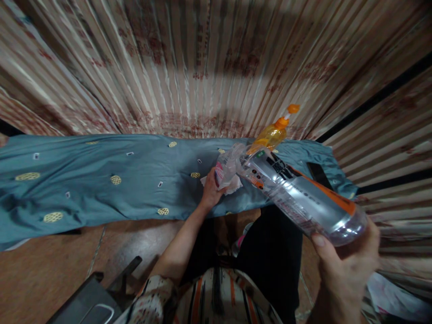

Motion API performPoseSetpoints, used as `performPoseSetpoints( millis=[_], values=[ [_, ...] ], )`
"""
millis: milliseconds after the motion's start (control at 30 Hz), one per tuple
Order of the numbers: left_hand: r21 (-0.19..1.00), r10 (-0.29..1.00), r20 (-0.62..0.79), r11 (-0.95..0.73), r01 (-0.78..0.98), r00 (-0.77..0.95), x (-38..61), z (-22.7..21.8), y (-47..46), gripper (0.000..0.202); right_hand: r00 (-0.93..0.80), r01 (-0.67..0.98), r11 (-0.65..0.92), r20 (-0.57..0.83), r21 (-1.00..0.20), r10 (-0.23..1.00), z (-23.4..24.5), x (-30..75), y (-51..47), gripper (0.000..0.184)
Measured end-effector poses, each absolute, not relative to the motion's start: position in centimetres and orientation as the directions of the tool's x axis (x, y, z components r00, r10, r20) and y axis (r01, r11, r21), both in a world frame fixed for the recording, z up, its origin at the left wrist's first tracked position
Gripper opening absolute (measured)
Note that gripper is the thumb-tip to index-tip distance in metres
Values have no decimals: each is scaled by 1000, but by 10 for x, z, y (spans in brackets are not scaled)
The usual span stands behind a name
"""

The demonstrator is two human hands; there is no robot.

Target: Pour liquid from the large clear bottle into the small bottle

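Right hand (347, 265) grips a silver-labelled bottle (300, 200); left hand (211, 191) grips a clear bottle (226, 166).

Big black letters run across the silver label (281, 173) of the clear plastic bottle (303, 202), right of centre; only an "N" at their end can be made out (the rest are slanted and blurred). Small print on the label and its orange band (326, 193) can't be read. The curtain (202, 49) across the top of the frame carries reddish characters, too faded and folded to read. The small bottle (227, 167) near the middle has a pink label (219, 173) with nothing legible, and the tiny tags (160, 184) on the blue cloth (101, 189) are unreadable too.
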State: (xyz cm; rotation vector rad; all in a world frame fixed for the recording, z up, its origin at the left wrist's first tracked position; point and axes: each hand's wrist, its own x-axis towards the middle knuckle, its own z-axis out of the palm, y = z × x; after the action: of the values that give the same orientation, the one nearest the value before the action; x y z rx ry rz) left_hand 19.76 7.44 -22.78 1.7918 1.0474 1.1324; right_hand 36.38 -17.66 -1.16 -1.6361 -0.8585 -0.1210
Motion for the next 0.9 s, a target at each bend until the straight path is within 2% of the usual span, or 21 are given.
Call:
performPoseSetpoints(
  millis=[900],
  values=[
    [906,912,305,-367,210,275,195,-217,73,99,752,493,43,450,-869,482,-14,349,-177,102]
  ],
)
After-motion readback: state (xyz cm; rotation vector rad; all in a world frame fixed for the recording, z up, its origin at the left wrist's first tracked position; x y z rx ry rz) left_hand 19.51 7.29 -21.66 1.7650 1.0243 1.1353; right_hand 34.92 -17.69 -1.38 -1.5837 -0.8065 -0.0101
